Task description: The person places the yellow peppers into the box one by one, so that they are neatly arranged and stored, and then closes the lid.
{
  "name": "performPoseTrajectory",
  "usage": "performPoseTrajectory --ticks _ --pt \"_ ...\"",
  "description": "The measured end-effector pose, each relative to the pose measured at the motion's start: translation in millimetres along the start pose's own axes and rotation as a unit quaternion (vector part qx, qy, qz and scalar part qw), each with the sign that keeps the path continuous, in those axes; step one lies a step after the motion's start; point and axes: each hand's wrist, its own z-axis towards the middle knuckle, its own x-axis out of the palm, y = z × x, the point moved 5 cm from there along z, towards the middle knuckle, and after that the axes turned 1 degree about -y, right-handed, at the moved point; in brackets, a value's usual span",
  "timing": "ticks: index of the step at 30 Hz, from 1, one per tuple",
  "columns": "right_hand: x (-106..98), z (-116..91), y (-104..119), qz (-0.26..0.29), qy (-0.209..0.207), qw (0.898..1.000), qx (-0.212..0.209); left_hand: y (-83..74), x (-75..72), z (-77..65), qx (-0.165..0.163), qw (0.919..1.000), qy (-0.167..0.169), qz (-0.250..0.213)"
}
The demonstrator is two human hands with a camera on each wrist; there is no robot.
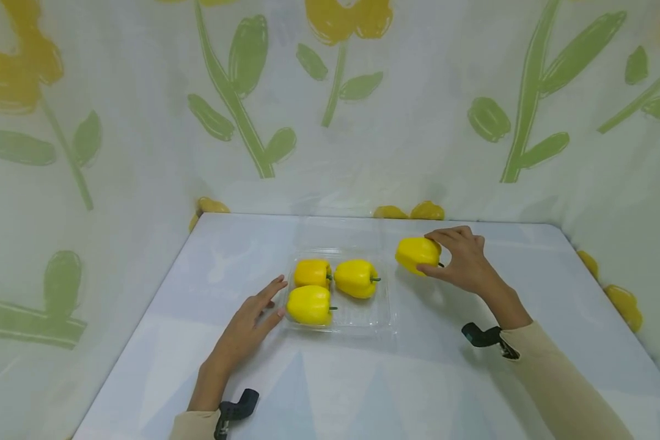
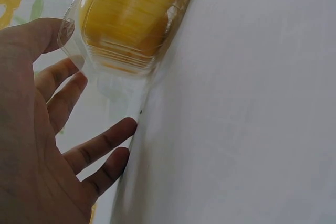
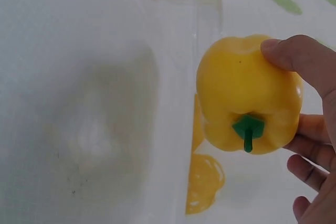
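Two beige sleeves [image 1: 561,373] enter from the bottom edge, both cut off, with one black wrist device [image 1: 239,408] at each wrist. The left hand [image 1: 244,330] has its fingers loosely spread, thumb tip at the left rim of one clear plastic container [image 1: 370,315]. Inside sit three yellow bell peppers [image 1: 310,304], two on the left and one on the right; the front-left one partly covers the one behind. In the left wrist view the peppers are cut off and blurred by ridged plastic, so they cannot be counted there.

The right hand [image 1: 467,263] grips a fourth yellow bell pepper [image 1: 415,253] between thumb and fingers, raised above the white table [image 1: 418,379], to the right of the container. Its one green stem is partly hidden in the head view but plain from the right wrist. Behind stands a flower-print curtain [image 1: 407,153], its upper blooms cut off.
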Motion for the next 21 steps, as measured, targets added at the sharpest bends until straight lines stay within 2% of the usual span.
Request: performPoseTrajectory --ticks 8,21 --pt "-7 -6 15 0.012 -0.02 0.999 -0.026 -0.8 -0.8 0.0 -0.011 0.9999 0.004 0.0" --pt "-12 -12 35 0.041 -0.032 0.997 -0.051 -0.7 -0.1 1.1 -0.009 1.0 0.001 0.0"
